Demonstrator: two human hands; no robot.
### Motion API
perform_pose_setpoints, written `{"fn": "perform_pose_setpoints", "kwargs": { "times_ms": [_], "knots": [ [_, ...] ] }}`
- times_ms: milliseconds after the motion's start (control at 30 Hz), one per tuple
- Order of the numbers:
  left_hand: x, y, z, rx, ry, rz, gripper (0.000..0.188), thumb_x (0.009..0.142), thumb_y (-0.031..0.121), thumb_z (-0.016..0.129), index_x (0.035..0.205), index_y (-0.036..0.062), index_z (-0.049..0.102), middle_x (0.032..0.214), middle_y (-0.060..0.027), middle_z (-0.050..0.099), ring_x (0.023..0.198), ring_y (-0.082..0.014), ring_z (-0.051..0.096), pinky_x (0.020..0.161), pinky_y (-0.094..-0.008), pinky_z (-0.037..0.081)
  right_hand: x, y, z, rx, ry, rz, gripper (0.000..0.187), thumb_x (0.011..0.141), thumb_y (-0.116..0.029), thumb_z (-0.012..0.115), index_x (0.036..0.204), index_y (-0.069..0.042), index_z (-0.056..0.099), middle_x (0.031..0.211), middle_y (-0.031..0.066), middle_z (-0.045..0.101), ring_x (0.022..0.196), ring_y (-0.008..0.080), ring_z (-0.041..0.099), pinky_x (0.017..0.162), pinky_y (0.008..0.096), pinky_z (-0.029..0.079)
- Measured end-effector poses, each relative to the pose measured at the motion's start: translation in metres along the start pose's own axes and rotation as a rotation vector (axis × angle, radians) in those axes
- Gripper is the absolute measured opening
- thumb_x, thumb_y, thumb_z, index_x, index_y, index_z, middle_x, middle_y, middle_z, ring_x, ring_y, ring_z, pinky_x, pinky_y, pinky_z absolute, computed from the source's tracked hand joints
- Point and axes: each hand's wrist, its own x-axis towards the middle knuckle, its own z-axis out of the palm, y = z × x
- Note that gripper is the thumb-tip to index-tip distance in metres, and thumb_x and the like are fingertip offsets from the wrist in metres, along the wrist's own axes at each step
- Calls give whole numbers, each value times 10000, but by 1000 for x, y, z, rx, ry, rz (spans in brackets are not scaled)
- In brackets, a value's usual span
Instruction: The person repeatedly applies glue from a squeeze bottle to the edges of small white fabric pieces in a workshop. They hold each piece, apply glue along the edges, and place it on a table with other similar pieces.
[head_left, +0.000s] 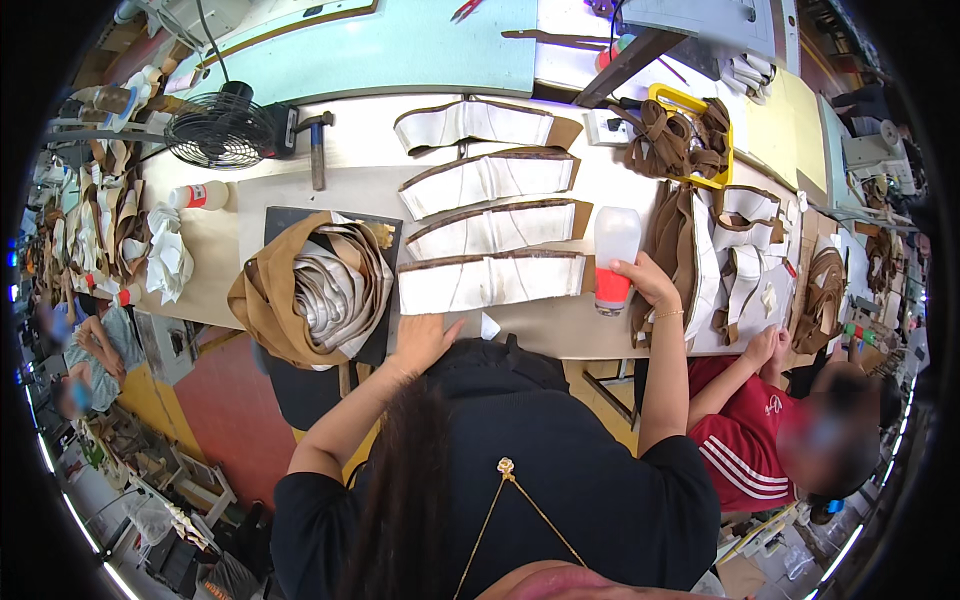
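Observation:
My right hand is closed around a translucent white plastic bottle with a red band, at the right end of the strips. My left hand rests at the near edge of the closest curved strip, thumb spread apart, its other fingertips hard to make out. That strip is white-faced with brown edging. Three similar strips lie in a row beyond it: a second, a third and the farthest. A small white scrap lies near my left thumb.
A large coil of brown and white strips sits at left on a dark board. Beyond it are a hammer, a fan and another bottle. At right are stacked brown strips, a yellow basket and a co-worker in red.

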Motion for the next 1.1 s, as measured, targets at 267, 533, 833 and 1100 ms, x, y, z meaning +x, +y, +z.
{"fn": "perform_pose_setpoints", "kwargs": {
  "times_ms": [267, 533, 833, 1100],
  "knots": [
    [48, -14, -29, 27, 158, 31, 594, 750, 347, 668, 1175, -24, 482, 1111, -238, 520, 995, -404, 508, 854, -450, 413, 15, -25, 7, 9, 36, -91, 489, 775, -336, 659, 1055, 56, 577, 926, 78, 625, 808, 120, 568, 715, 262, 448],
    [45, -11, -37, 196, 210, 120, 505, 775, 322, 633, 1100, -46, 515, 981, -221, 566, 889, -376, 546, 765, -419, 446, 16, -52, -9, 120, 69, -201, 569, 759, -387, 682, 1038, 90, 549, 912, 90, 618, 808, 120, 574, 753, 260, 461],
    [-13, -3, 45, 61, -110, -153, 450, 798, 340, 611, 1051, -25, 540, 913, -186, 597, 856, -333, 575, 757, -424, 446, 8, 7, 20, -115, 87, -36, 516, 761, -435, 652, 953, 41, 604, 814, 76, 623, 746, 127, 604, 684, 267, 495],
    [-27, -13, 51, 78, 115, 344, 383, 801, 196, 579, 1123, -5, 524, 890, -118, 613, 890, -277, 575, 805, -383, 444, 43, 28, 40, -139, 203, 15, 556, 741, -443, 676, 1014, 33, 589, 876, 98, 635, 732, 155, 629, 652, 281, 526]
  ]
}}
